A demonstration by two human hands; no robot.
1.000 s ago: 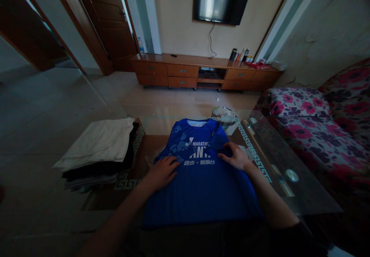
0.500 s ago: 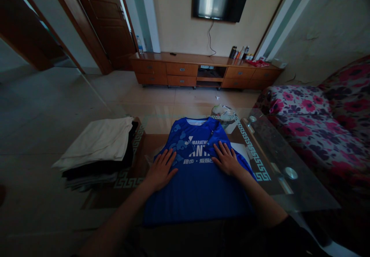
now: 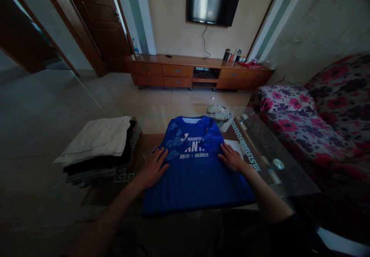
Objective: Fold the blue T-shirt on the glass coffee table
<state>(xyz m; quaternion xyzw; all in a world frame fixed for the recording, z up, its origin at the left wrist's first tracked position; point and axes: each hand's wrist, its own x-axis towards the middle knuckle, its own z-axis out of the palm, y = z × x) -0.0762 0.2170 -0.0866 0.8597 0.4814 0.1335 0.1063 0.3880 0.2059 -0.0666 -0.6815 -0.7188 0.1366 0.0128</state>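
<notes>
Blue shirt [image 3: 196,172] lies flat on the glass bench [image 3: 277,172], front up, white lettering across the chest, collar at the far end. Left hand [image 3: 152,168] rests palm down on the shirt's left edge, fingers spread wide, holding nothing. Right hand [image 3: 231,157] lies flat on the right edge, fingers spread too, nothing gripped. Stack of folded clothes [image 3: 98,145], white piece on top and dark ones under, sits on the bench well left of the shirt. Crumpled bag [image 3: 218,112] just past the collar. Floral sofa [image 3: 312,118] to the right. Wooden TV cabinet [image 3: 196,71] at the far wall, TV [image 3: 214,0] above it.
</notes>
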